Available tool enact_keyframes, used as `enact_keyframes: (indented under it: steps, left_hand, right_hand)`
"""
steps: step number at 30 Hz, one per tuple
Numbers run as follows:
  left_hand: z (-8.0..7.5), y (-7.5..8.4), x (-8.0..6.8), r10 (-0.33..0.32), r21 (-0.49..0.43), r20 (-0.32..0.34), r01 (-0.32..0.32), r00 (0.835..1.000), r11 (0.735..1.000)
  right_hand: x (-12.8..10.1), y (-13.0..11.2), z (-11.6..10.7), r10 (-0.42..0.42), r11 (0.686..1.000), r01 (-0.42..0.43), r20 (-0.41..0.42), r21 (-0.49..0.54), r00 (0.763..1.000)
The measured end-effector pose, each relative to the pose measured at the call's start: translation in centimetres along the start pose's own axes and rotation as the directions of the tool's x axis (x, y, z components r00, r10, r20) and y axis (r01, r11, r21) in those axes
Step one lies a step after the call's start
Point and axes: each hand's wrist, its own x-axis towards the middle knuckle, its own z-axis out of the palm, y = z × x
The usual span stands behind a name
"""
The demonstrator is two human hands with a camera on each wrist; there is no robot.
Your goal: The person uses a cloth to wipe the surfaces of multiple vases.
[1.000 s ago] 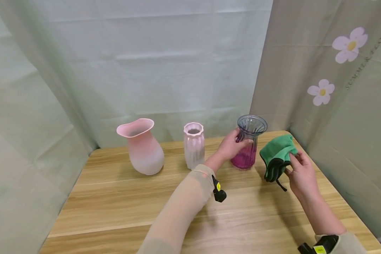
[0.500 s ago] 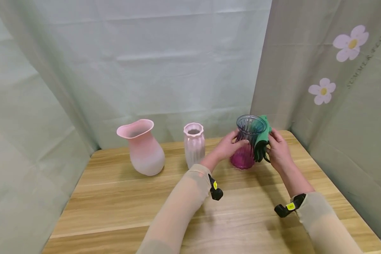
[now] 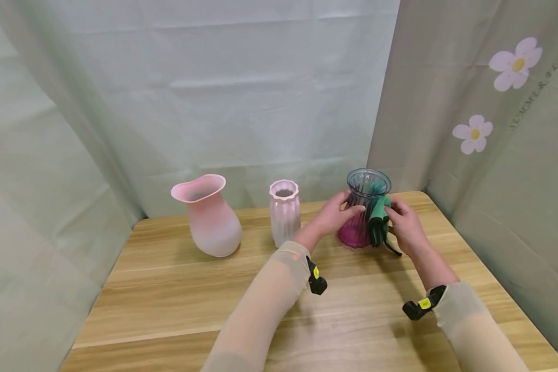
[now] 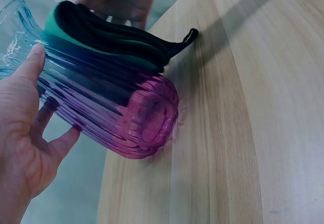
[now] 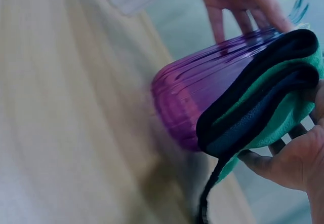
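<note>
Far right corner of the wooden table [image 3: 190,310]: a ribbed glass vase [image 3: 365,209], clear blue at the flared mouth and magenta toward the base, stands upright near the back edge, the curtain corner close behind it. The near half of the tabletop lies open in front of both arms. Left hand [image 3: 337,213] curls round the vase's neck, thumb on one side, fingers on the other. Right hand [image 3: 406,225] presses a folded green-and-black cloth [image 3: 377,222] against the vase's right flank, fingers curled behind the folds. The left wrist view shows the cloth's black loop [image 4: 190,34] trailing onto the wood. The right wrist view shows the layered fold edges, blurred. To the left stand a pale fluted vase [image 3: 284,212] and, farther along, a pink wide-lipped vase [image 3: 209,217], well apart.
</note>
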Motion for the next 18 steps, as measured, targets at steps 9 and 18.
enact_keyframes:
  steps: [9,18]
  left_hand:
    - [0.2,0.0,0.0,-0.004,0.007,-0.006,0.004,1.000,1.000]
    - [0.1,-0.1,0.0,-0.002,0.004,-0.014,0.002,1.000,1.000]
  right_hand:
    - [-0.3,3.5,-0.6,0.078,0.989,-0.089,-0.096,-0.116,0.992]
    - [-0.1,4.2,-0.1,0.057,0.979,-0.083,-0.147,-0.184,0.988]
